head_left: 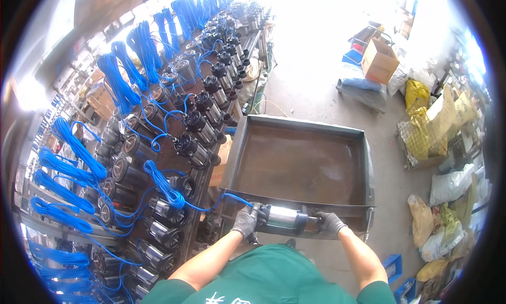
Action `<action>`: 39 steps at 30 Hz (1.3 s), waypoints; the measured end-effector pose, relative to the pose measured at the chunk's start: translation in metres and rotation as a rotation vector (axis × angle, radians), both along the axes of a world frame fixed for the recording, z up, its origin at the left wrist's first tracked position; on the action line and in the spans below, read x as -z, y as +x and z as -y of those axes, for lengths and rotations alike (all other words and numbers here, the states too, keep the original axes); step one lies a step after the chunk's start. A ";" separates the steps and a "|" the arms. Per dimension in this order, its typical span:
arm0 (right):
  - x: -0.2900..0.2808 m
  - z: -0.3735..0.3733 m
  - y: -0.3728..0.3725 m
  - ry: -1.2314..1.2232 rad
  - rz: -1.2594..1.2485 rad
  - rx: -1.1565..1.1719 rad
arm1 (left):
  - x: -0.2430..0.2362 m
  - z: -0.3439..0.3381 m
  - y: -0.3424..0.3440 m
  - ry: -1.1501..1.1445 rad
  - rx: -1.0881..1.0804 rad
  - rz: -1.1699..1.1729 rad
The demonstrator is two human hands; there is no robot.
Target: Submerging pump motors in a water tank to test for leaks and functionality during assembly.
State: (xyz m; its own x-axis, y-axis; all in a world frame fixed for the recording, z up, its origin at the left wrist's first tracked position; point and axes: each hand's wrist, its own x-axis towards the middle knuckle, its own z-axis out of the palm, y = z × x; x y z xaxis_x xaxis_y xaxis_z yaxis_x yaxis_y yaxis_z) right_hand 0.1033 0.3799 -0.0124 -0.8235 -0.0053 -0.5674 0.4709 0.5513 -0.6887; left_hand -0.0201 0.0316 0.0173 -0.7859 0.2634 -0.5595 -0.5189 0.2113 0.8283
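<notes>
A submersible pump (283,218) with a silver cylindrical body and black ends lies level in front of me, at the near side of a metal tank (238,153). My left hand (246,220), in a grey glove, is closed round its left black end, where a blue cable (232,196) runs off to the left. My right hand (330,224), also gloved, is closed at the narrow right end; its fingertips are partly hidden. Murky brown water (300,161) stands in the tank, and a thin bar (337,204) crosses its near part.
To my left, a long bench carries rows of similar pumps (192,150) and coiled blue cables (141,45). At right are a cardboard box (379,60), a wire basket with yellow sacks (419,132), white bags (450,185) and blue bins (392,267) on the floor.
</notes>
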 end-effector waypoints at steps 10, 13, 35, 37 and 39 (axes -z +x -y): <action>0.002 -0.012 0.003 -0.259 0.099 0.174 | 0.004 0.001 0.003 0.109 -0.071 0.003; -0.002 -0.013 0.014 -0.751 0.356 0.586 | 0.001 0.000 0.002 0.045 -0.060 -0.007; -0.010 0.002 -0.012 0.415 -0.203 -0.289 | 0.013 0.009 -0.005 0.067 -0.059 -0.024; -0.006 0.003 -0.009 0.149 -0.168 -0.055 | 0.015 0.009 -0.005 0.059 -0.049 -0.056; -0.001 0.003 -0.003 -0.293 0.077 0.289 | 0.017 0.010 -0.006 0.045 -0.034 -0.072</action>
State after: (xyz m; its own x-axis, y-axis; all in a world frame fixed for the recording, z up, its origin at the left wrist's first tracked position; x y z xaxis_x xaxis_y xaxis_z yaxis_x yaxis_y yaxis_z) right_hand 0.1007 0.3768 -0.0119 -0.7697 0.0495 -0.6365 0.6341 0.1752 -0.7532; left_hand -0.0262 0.0218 0.0003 -0.8328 0.2593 -0.4890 -0.4635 0.1562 0.8722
